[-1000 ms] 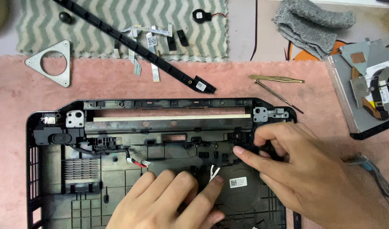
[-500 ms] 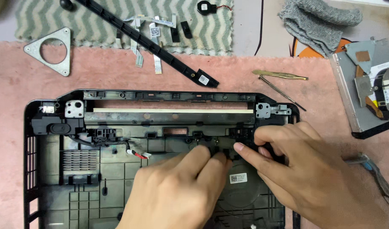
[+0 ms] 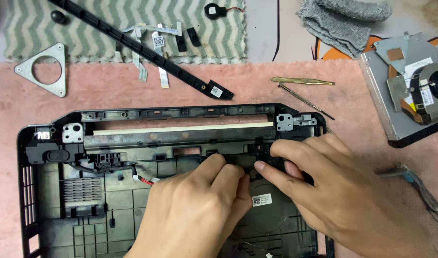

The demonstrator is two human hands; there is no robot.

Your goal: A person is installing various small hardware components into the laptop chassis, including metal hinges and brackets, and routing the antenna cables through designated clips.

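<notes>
A black laptop base shell [image 3: 52, 224] lies open on a pink mat, its inside facing up. My left hand [image 3: 195, 210] rests inside it, fingertips pressed on a black part near the shell's middle ridge. My right hand [image 3: 333, 191] comes in from the right, fingers curled over a black component next to the left fingertips. What the fingers pinch is hidden. A red and white wire end [image 3: 145, 179] lies just left of my left hand. A metal hinge bracket [image 3: 285, 122] sits above my right hand.
A long black plastic strip [image 3: 147, 52] and ribbon cables [image 3: 157, 40] lie on a zigzag cloth behind. A metal triangle ring [image 3: 44, 71], brass tweezers [image 3: 300, 81], a thin screwdriver [image 3: 305, 100], a grey cloth [image 3: 343, 19], a drive with fan assembly [image 3: 410, 91] and pliers [image 3: 419, 188] surround the shell.
My left hand has slid up from the shell's lower middle to the central ridge, meeting the right fingertips. My right hand has stayed about where it was.
</notes>
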